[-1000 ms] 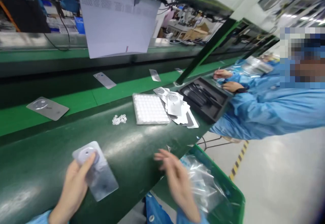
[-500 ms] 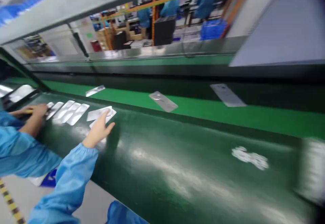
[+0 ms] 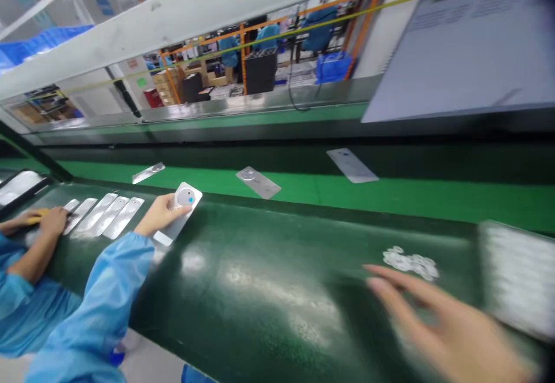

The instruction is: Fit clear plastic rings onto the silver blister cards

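Observation:
My left hand [image 3: 159, 215], in a blue sleeve, reaches far left across the dark green bench and grips a silver plate [image 3: 181, 214] with a round disc and a blue dot at its top. The plate is tilted, just right of a row of similar plates [image 3: 104, 216] lying flat. My right hand [image 3: 437, 325] hovers low at the right, blurred, fingers stretched out and holding nothing. It is nearest a small heap of white rings [image 3: 410, 261].
A white gridded tray [image 3: 515, 273] lies at the right edge. Single plates ride the bright green belt [image 3: 433, 201]: one [image 3: 258, 181], another [image 3: 351, 165], a third [image 3: 148, 172]. A co-worker's hand [image 3: 47, 221] rests at the far left by the plate row.
My head has swung from the right side of the bench to the left. My left hand, flat on the plates half a second ago, now grips one. My right hand has come back into view.

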The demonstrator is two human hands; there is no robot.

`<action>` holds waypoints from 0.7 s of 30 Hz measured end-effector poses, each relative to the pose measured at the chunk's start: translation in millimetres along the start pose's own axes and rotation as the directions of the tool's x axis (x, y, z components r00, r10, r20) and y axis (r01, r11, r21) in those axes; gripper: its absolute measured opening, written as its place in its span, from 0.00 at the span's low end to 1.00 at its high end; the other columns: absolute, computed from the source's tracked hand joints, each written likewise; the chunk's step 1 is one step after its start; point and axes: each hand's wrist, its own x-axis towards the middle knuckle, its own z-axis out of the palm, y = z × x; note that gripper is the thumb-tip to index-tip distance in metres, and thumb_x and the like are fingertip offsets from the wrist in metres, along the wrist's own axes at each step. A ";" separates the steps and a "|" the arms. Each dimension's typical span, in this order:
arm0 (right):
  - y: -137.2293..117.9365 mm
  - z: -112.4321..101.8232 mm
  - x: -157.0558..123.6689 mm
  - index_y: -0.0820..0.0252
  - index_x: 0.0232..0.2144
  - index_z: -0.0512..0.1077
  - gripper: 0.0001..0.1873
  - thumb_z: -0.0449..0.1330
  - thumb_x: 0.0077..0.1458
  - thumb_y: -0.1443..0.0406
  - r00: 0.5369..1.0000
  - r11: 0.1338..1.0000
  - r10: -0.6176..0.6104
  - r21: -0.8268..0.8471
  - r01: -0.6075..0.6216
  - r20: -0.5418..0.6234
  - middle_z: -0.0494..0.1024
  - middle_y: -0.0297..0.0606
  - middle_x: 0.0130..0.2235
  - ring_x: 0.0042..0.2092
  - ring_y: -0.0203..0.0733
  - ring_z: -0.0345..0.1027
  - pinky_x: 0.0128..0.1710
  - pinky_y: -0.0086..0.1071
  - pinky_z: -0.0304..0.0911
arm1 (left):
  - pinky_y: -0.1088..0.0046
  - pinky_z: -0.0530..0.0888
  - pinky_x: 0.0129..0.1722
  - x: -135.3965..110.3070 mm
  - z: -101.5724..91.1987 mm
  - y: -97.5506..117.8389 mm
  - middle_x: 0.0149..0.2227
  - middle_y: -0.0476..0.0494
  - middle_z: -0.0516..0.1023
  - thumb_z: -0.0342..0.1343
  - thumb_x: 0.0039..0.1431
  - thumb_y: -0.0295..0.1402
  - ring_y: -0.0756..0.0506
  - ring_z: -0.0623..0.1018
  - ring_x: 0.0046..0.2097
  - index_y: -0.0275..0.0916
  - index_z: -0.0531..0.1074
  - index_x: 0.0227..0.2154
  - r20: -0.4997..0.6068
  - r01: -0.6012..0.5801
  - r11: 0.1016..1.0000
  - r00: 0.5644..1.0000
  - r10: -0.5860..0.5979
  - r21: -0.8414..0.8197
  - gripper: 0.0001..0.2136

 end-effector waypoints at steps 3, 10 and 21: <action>-39.5 26.5 -2.9 0.58 0.49 0.78 0.27 0.57 0.64 0.44 0.911 0.937 0.050 0.297 -0.185 0.410 0.83 0.46 0.42 0.41 0.48 0.78 0.40 0.37 0.74 | 0.62 0.79 0.43 -44.6 75.9 51.7 0.45 0.34 0.85 0.67 0.52 0.51 0.34 0.83 0.45 0.34 0.78 0.43 0.082 0.061 0.883 0.996 -0.026 -0.465 0.25; -64.6 71.6 -14.6 0.61 0.31 0.71 0.28 0.58 0.63 0.42 0.865 0.750 0.048 0.554 -0.361 0.499 0.63 0.27 0.20 0.21 0.31 0.55 0.23 0.26 0.56 | 0.65 0.81 0.43 -105.8 177.7 130.1 0.48 0.32 0.84 0.74 0.48 0.40 0.35 0.84 0.48 0.35 0.76 0.46 0.435 0.424 0.225 0.900 0.001 -0.877 0.24; -49.3 45.7 -21.7 0.56 0.46 0.76 0.09 0.56 0.70 0.65 0.979 0.964 -0.202 0.168 0.205 -0.035 0.81 0.39 0.37 0.33 0.39 0.75 0.32 0.30 0.70 | 0.73 0.78 0.29 -105.1 185.6 126.4 0.26 0.43 0.81 0.70 0.50 0.42 0.45 0.81 0.27 0.34 0.77 0.28 0.472 0.420 0.423 0.881 0.023 -0.803 0.15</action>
